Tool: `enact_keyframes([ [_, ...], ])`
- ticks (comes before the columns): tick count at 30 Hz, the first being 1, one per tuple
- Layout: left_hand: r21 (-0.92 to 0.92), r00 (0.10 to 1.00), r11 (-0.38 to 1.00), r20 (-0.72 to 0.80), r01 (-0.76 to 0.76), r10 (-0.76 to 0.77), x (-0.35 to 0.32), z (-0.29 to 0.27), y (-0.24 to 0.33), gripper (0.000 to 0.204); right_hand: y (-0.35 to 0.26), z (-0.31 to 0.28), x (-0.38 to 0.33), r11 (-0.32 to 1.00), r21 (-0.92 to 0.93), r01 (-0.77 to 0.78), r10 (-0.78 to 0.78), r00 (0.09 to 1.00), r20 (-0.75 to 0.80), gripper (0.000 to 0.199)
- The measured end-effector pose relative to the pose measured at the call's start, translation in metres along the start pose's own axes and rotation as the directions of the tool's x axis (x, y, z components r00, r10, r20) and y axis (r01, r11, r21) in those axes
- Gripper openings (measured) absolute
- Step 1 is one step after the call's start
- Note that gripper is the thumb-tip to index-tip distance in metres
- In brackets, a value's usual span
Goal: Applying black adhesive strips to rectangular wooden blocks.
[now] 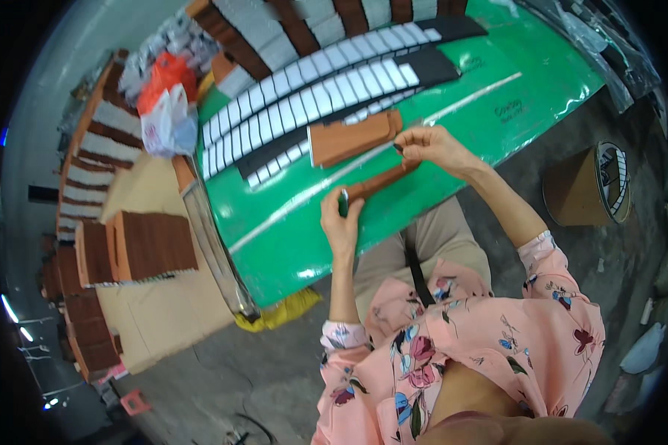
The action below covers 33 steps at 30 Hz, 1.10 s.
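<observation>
A narrow brown leather-like piece (382, 182) lies on the green tabletop (289, 252) near its front edge. My left hand (339, 225) grips its left end between thumb and fingers. At the other end, my right hand (436, 150) is closed in a pinch on a small dark piece (398, 148), whose kind I cannot make out. Just beyond my hands, a stack of flat brown pieces (355, 141) lies on the table. Behind it are black strips bearing rows of white rectangles (312, 93).
Bundled brown and white pieces (304, 26) line the table's far side. Bags, one red (169, 78) and one white (169, 122), sit at the far left corner. Brown stacks (156, 247) rest on a cardboard-coloured surface at left. A round bin (583, 185) stands on the floor at right.
</observation>
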<state>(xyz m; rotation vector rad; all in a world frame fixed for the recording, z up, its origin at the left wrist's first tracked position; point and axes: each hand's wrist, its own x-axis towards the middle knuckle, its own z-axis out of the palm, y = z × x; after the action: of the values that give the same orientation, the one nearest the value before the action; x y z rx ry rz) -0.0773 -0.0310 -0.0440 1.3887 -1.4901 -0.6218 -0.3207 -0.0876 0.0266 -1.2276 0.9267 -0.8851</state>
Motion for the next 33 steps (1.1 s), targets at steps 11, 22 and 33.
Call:
enact_keyframes([
  [11,-0.249,0.998,0.968,-0.06,-0.02,0.005,-0.005,0.007,-0.007,0.024,0.015,0.077,0.007,0.65,-0.637,0.414,-0.499,0.865,0.053,0.019],
  [22,-0.303,0.998,0.953,-0.061,-0.032,0.014,-0.001,0.005,-0.008,0.024,0.017,0.09,0.015,0.456,-0.795,0.401,-0.506,0.851,0.14,0.02],
  [33,-0.299,0.998,0.953,-0.06,-0.042,0.025,0.0,0.004,-0.009,0.024,0.015,0.089,0.018,0.433,-0.805,0.405,-0.498,0.852,0.161,0.021],
])
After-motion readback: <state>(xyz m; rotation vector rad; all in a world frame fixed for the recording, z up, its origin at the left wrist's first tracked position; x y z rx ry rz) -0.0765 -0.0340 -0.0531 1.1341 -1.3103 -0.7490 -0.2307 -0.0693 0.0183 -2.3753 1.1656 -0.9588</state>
